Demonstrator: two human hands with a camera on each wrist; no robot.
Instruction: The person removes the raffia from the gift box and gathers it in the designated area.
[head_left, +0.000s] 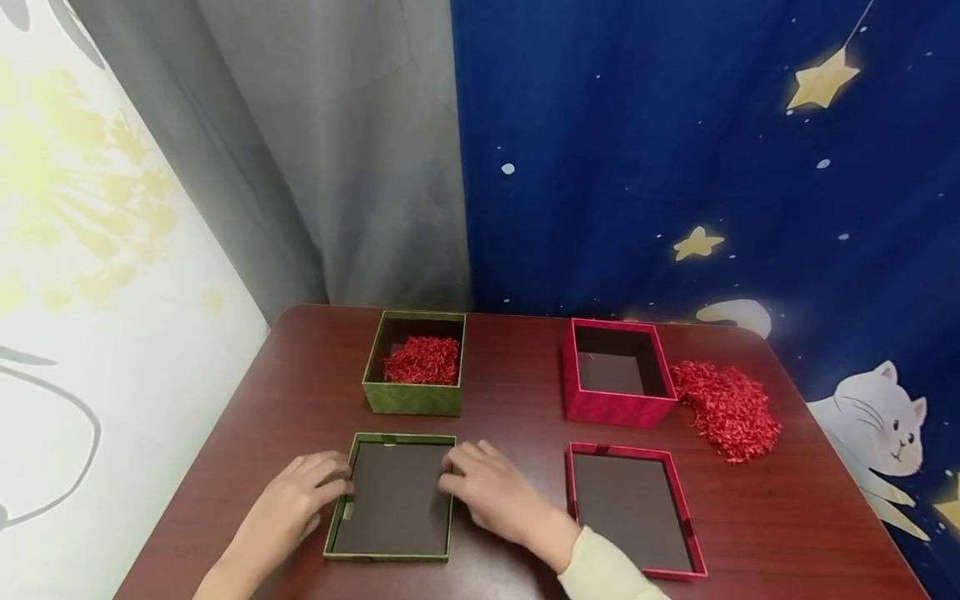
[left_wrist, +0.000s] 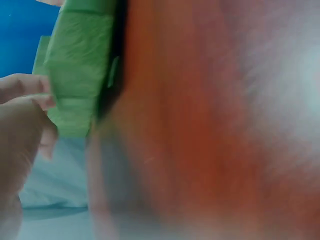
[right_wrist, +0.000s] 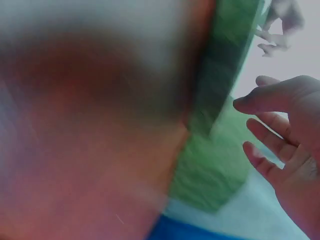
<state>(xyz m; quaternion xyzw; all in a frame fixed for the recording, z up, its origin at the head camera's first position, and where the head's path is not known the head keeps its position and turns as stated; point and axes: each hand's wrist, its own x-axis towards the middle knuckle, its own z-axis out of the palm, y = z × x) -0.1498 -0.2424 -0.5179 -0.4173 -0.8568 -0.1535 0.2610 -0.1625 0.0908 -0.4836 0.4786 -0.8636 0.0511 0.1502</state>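
Note:
A green box lid (head_left: 401,500) lies with its dark inside facing up near the front of the table. My left hand (head_left: 296,496) is at its left rim, fingers loosely bent over the edge. At the right rim is my right hand (head_left: 498,492), its fingertips near the edge. In the right wrist view the right hand (right_wrist: 285,130) shows its fingers spread and apart from the green side. The left hand (left_wrist: 25,115) has its fingertips beside the green wall in the left wrist view; contact is hard to tell. Behind the lid stands a green box (head_left: 416,398) holding red shredded paper (head_left: 423,360).
An open red box (head_left: 618,408) stands at the back right, with a few red shreds inside. Its red lid (head_left: 633,508) lies inside-up in front of it. A loose pile of red shredded paper (head_left: 731,412) rests beside the box. Curtains (head_left: 390,167) hang behind the table (head_left: 247,433).

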